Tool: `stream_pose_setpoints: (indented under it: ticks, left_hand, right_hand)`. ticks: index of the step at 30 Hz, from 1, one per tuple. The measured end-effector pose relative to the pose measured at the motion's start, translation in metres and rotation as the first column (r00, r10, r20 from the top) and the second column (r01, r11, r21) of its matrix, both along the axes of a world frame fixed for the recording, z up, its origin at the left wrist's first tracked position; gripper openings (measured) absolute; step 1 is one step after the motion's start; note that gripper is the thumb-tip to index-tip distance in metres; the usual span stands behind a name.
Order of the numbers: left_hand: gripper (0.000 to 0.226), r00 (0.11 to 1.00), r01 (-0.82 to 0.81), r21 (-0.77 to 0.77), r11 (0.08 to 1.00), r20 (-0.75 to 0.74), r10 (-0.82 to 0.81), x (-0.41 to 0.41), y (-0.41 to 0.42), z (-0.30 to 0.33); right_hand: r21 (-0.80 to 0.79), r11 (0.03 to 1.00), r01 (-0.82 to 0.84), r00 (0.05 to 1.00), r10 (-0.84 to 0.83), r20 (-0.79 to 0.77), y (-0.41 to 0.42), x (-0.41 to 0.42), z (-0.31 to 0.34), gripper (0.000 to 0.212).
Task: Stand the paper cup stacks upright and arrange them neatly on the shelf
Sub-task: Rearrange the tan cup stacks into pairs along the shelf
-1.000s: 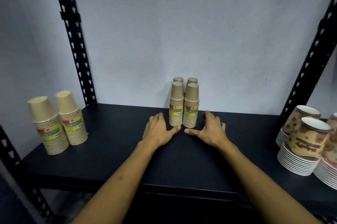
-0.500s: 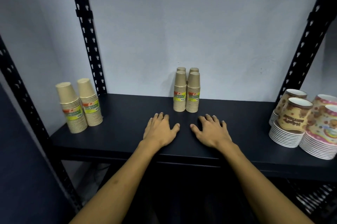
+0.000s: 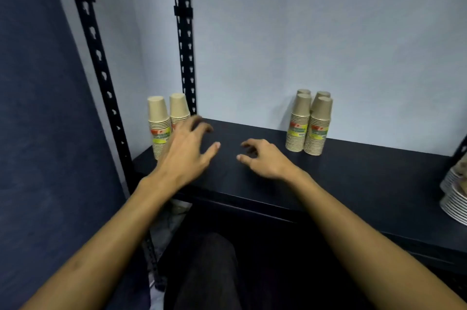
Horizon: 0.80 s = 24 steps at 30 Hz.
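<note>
Two cup stacks [image 3: 168, 125] wear red-green-yellow labels [image 3: 160, 136], writing too blurred.

A pale blue-grey wall [image 3: 328, 31] stands behind the rack. Two black slotted uprights [image 3: 183, 39] rise at the left — one at the back corner, one nearer the camera. A dark blue panel [image 3: 38, 107] fills the far left. At the right edge sit stacked white-rimmed paper bowls [image 3: 454, 198] — only partly in view.

My hands hover over a matt black shelf [image 3: 353, 178]; the brown paper cup stacks [image 3: 308, 125] look dull, the perforated metal upright [image 3: 185, 57] painted black.
</note>
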<state>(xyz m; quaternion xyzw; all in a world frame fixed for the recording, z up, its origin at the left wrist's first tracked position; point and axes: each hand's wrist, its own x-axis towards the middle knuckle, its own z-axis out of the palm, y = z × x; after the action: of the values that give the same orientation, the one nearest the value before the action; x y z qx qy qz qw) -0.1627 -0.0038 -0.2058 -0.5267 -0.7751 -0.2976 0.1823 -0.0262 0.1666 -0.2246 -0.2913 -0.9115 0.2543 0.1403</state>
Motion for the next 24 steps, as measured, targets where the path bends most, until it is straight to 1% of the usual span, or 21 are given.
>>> stream_pose_setpoints:
  ticks: [1,2,4,6,7,9,11,13,15,16,19,24]
  left_hand:
    - [0.038,0.999,-0.048,0.102,0.994,0.026,0.045,-0.01,-0.007,0.008]
    - [0.039,0.994,-0.103,0.173,0.979,0.064,0.093,-0.021,-0.013,0.015]
    - [0.048,0.976,-0.203,0.224,0.953,0.129,0.178,-0.043,-0.02,0.024]
    - [0.062,0.957,-0.249,0.21,0.945,0.206,0.207,-0.063,-0.023,0.026]
    - [0.068,0.937,-0.264,0.184,0.947,0.28,0.207,-0.071,-0.023,0.024]
    - [0.079,0.872,-0.288,0.092,0.953,0.437,0.221,-0.082,-0.021,0.015]
    - [0.08,0.808,-0.272,0.026,0.962,0.55,0.213,-0.089,-0.018,0.003]
    - [0.07,0.768,-0.232,0.026,0.972,0.618,0.166,-0.093,-0.017,-0.01]
    - [0.058,0.774,-0.204,0.047,0.978,0.619,0.131,-0.097,-0.015,-0.025]
    - [0.055,0.782,-0.198,0.059,0.978,0.612,0.121,-0.098,-0.014,-0.03]
    - [0.051,0.802,-0.174,0.101,0.98,0.591,0.082,-0.103,-0.011,-0.042]
    - [0.05,0.823,-0.114,0.111,0.987,0.567,0.032,-0.106,0.002,-0.05]
  right_hand:
    - [-0.01,0.999,-0.039,0.998,0.039,-0.04,-0.005,-0.016,0.006,0.052]
    - [-0.023,0.997,-0.076,0.994,0.074,-0.079,-0.009,-0.031,0.013,0.051]
    - [-0.05,0.989,-0.137,0.978,0.127,-0.165,-0.019,-0.062,0.026,0.05]
    - [-0.1,0.98,-0.171,0.961,0.143,-0.238,-0.025,-0.092,0.035,0.053]
    - [-0.142,0.974,-0.176,0.954,0.133,-0.27,-0.027,-0.105,0.037,0.055]
    - [-0.268,0.946,-0.18,0.942,0.088,-0.324,-0.03,-0.128,0.038,0.06]
    - [-0.404,0.894,-0.192,0.931,0.036,-0.363,-0.031,-0.146,0.032,0.065]
    - [-0.499,0.835,-0.233,0.919,0.02,-0.395,-0.032,-0.157,0.022,0.066]
    - [-0.532,0.794,-0.294,0.904,0.051,-0.424,-0.032,-0.162,0.009,0.065]
    - [-0.524,0.792,-0.315,0.897,0.068,-0.437,-0.03,-0.164,0.003,0.065]
    - [-0.459,0.822,-0.337,0.882,0.106,-0.459,-0.021,-0.161,-0.006,0.066]
    - [-0.388,0.848,-0.362,0.852,0.132,-0.507,-0.007,-0.143,-0.014,0.06]
